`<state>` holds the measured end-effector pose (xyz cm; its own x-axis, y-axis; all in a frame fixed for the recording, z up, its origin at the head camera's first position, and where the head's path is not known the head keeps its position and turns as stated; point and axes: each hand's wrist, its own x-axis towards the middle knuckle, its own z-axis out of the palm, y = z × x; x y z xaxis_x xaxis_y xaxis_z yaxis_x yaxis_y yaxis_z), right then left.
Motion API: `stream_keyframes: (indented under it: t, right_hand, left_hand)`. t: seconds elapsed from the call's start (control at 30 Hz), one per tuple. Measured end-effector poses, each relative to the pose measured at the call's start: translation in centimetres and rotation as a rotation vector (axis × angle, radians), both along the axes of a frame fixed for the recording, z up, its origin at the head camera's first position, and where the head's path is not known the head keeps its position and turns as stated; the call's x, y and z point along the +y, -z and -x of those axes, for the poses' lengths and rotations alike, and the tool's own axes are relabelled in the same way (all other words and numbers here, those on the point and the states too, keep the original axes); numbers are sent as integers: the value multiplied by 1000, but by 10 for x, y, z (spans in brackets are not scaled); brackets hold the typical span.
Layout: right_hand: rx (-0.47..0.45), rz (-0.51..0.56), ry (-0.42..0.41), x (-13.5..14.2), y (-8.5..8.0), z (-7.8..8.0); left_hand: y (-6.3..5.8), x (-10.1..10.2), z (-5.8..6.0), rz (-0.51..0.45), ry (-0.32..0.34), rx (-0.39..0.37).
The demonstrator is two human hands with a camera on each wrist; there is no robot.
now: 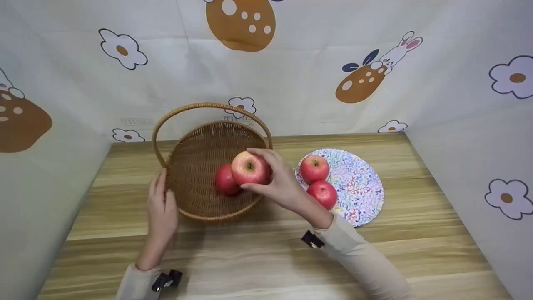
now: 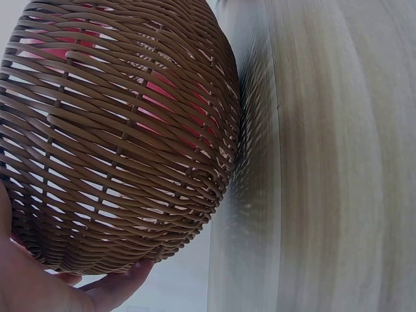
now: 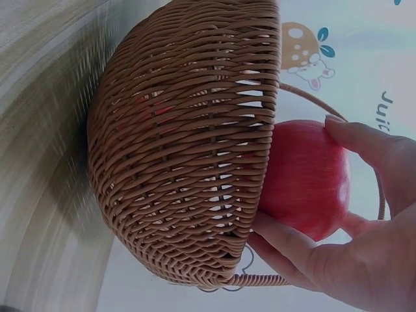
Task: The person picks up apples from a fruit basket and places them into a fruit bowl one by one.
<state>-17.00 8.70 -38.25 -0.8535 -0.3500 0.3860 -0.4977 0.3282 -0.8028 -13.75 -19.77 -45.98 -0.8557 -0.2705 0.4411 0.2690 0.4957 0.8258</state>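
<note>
In the head view, the right hand holds a red apple by its sides, over the right part of a brown wicker basket. Thumb and fingers lie on opposite sides of the fruit. Beneath it, a second apple sits inside the basket, partly covered. The left hand grips the basket's left side near the foot of its handle. The left wrist view shows its fingers against the woven wall. In the right wrist view, the held apple is beside the basket rim.
Right of the basket lies a round, multicoloured speckled disc, with two red apples on its left part. The wood-grain table is bordered by pale printed sheets at the back and both sides. The tall basket handle arches behind the right hand.
</note>
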Motion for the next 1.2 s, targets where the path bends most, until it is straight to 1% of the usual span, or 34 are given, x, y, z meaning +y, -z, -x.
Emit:
stream_keyframes:
  t: [0.2, 0.43, 0.53, 0.67, 0.87, 1.2]
  right_hand:
    - [-27, 26, 1, 4, 0, -3]
    - [-123, 105, -28, 6, 1, -10]
    - [-146, 127, -30, 8, 3, -13]
    - [-137, 124, -7, 12, 3, -16]
    - [-79, 107, 49, 18, 1, -20]
    - [-73, 154, 65, 27, 3, -23]
  left_hand:
    - [-1, 0, 0, -6, 3, -2]
    - [0, 0, 1, -9, 3, -8]
    - [0, 0, 2, -8, 0, -4]
    - [0, 0, 2, -5, -4, -3]
    - [-1, 1, 0, -3, -2, -11]
    - [-3, 0, -2, -17, 8, -40]
